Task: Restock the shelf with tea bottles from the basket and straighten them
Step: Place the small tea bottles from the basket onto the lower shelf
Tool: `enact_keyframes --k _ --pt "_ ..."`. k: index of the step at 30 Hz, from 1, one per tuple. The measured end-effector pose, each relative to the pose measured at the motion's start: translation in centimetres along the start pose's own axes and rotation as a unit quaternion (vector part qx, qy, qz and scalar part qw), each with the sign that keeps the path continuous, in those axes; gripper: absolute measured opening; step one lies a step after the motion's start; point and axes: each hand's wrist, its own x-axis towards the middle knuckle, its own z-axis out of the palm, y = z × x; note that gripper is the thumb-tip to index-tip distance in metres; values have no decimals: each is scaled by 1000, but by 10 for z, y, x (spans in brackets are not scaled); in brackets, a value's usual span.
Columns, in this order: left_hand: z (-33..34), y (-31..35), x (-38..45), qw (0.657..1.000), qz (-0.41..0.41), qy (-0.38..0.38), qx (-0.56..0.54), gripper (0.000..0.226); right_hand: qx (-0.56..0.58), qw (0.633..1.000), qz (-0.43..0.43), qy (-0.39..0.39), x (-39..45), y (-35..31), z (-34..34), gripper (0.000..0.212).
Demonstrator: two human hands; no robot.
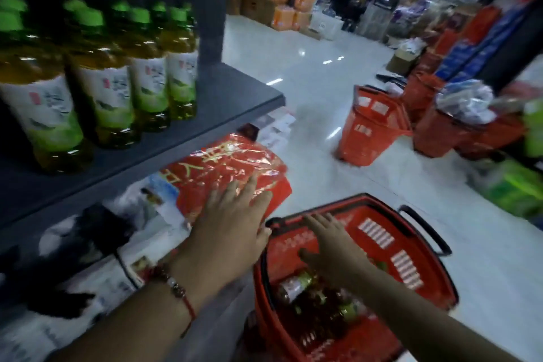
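Both hands were open and empty: the right hand (332, 247) reached into the red basket (423, 282) at lower centre, where the tea bottles (296, 285) lay in a pile. The left hand (232, 220) hovered by a red bag (226, 167). A hasty grip could let a bottle slip, or the basket could tip.

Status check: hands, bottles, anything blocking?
Left hand open, flat by red package. Right hand open, reaching into basket. Tea bottles inside, ungrasped. Nothing blocking.

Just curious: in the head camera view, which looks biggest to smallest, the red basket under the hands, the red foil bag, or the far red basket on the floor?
1. Red plastic basket under the hands, though nearest the camera.
2. Red foil bag.
3. Far red plastic basket on the floor.
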Motion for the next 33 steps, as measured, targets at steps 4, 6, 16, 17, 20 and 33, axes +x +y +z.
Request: enact_keyframes --k 4,6,16,17,20,33 --pt "29 54 4 995 83 -62 8 65 -28 996 74 -42 -57 64 36 76" --pt "42 74 6 990 114 -81 9 66 -31 992 106 -65 -71 85 49 76" --pt "104 94 46 976 157 -153 15 64 -25 978 164 -124 -23 158 116 70" --pt "109 95 52 974 158 -161 14 64 -32 977 158 -136 -14 164 124 70" --pt "128 101 64 971 152 -185 0 65 -73 969 130 -197 13 172 152 70" --pt "177 102 88 956 147 -252 0 60 -225 951 -23 -209 93 179 247 54"
